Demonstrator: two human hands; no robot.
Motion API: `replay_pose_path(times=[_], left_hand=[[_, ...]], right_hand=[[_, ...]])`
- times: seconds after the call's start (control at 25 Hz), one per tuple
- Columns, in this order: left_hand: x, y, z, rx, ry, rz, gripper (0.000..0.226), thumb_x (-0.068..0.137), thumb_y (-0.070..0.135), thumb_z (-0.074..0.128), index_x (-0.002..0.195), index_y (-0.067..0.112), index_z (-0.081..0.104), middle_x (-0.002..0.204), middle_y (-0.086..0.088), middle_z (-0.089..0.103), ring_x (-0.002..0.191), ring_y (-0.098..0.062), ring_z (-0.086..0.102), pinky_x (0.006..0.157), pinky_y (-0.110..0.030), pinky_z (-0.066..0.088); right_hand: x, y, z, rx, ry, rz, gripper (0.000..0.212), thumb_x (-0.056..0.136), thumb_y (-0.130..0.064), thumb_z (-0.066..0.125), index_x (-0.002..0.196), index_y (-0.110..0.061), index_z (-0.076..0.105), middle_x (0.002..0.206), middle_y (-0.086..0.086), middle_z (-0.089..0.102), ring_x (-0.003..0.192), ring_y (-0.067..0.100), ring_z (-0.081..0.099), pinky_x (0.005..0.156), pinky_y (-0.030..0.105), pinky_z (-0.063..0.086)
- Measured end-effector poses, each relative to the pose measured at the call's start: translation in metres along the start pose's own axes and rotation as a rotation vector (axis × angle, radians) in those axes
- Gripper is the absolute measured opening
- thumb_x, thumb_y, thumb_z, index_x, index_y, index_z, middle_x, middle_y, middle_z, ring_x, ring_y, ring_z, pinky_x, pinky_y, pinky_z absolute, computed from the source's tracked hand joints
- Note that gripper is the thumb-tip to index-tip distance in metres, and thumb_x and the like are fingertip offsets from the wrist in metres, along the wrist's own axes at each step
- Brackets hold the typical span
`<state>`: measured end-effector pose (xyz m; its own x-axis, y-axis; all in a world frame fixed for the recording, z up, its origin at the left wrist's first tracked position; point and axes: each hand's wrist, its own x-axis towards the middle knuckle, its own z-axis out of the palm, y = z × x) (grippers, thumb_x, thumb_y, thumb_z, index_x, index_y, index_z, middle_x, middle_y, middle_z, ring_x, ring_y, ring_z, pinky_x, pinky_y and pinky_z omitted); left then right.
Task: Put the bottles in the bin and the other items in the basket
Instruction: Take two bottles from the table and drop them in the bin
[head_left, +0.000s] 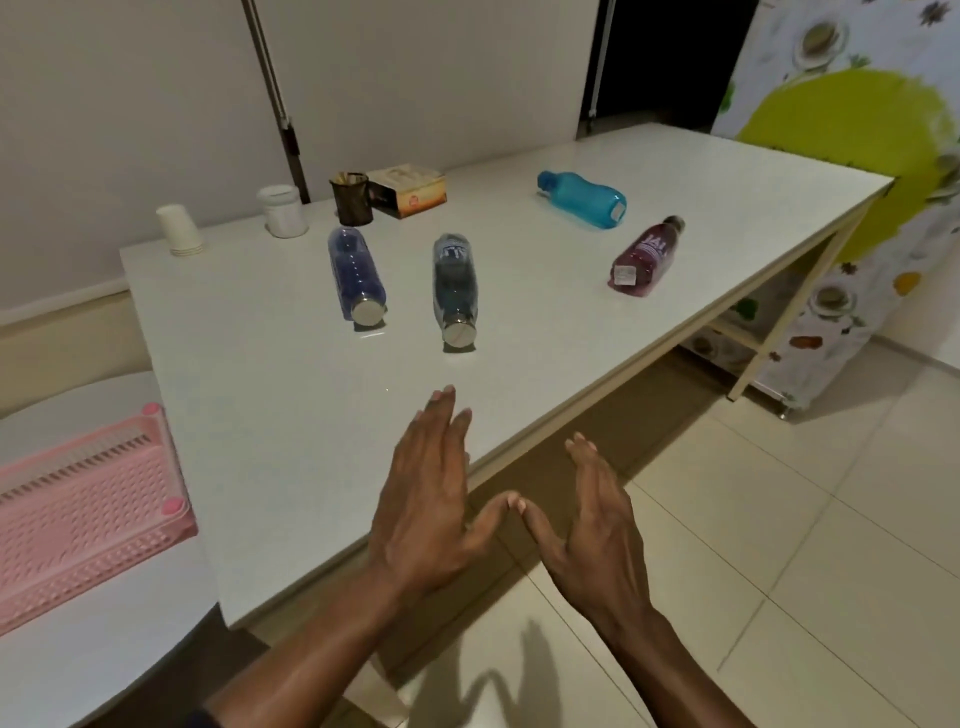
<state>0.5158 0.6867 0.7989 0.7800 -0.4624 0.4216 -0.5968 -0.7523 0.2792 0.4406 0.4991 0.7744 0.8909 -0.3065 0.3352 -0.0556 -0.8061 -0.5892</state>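
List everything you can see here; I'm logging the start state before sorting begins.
Bottles: 4, all lying down on the table; dark blue, grey-blue, turquoise, maroon.
Paper cups: one stack, white, far left edge.
Jar: 1, white, beside the cups.
Holder: 1, dark brown, behind the dark blue bottle.
Box: 1, tan, right of the holder.
Basket: 1, pink, on the round surface at left.
Table: 1, white.
Hands: left and right, open, empty, thumbs touching.
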Motion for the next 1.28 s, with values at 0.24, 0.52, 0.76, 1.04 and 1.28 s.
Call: replay_pose_path(times=[0.24,0.52,0.76,1.04,1.28], left_hand=[[0.087,-0.045,0.0,0.041,0.006,-0.323,0.106,0.089,0.085,0.05,0.169,0.025,0.013,0.18,0.001,0.0,0.166,-0.025,0.004,0.129,-0.042,0.009],[0.148,-0.058,0.0,0.094,0.05,-0.596,0.111,0.087,0.082,0.055,0.169,0.025,0.008,0.179,-0.002,0.008,0.165,-0.029,0.012,0.131,-0.047,0.018],[0.178,-0.077,0.002,0.164,0.067,-0.727,0.11,0.087,0.081,0.056,0.17,0.022,0.011,0.179,-0.003,0.007,0.165,-0.029,0.012,0.132,-0.045,0.016],[0.22,-0.153,0.012,0.184,0.049,-0.706,0.103,0.089,0.085,0.046,0.168,0.024,0.02,0.178,-0.005,0.016,0.164,-0.029,0.017,0.131,-0.047,0.018],[0.275,-0.209,0.022,0.118,0.064,-0.759,0.084,0.089,0.077,0.061,0.148,0.018,0.044,0.143,-0.007,0.057,0.128,-0.029,0.058,0.107,-0.043,0.052]], right_hand=[[0.125,-0.011,0.012,0.056,-0.13,-0.074,0.087,0.092,-0.07,0.054,0.16,-0.024,0.025,0.167,0.003,0.029,0.152,0.023,0.031,0.12,0.049,0.038],[0.239,-0.017,0.03,0.063,-0.234,-0.238,0.084,0.093,-0.072,0.051,0.157,-0.024,0.028,0.164,0.007,0.032,0.148,0.027,0.035,0.115,0.052,0.041],[0.305,-0.029,0.064,0.058,-0.26,-0.268,0.089,0.089,-0.068,0.061,0.155,-0.016,0.031,0.153,0.014,0.044,0.135,0.03,0.046,0.105,0.047,0.05],[0.359,-0.05,0.118,-0.025,-0.258,-0.12,0.104,0.077,-0.08,0.065,0.151,-0.017,0.028,0.147,0.016,0.045,0.128,0.035,0.052,0.093,0.048,0.055],[0.384,-0.061,0.141,-0.138,-0.31,-0.026,0.108,0.072,-0.08,0.071,0.151,-0.023,0.025,0.135,0.017,0.048,0.112,0.038,0.061,0.082,0.046,0.053]])
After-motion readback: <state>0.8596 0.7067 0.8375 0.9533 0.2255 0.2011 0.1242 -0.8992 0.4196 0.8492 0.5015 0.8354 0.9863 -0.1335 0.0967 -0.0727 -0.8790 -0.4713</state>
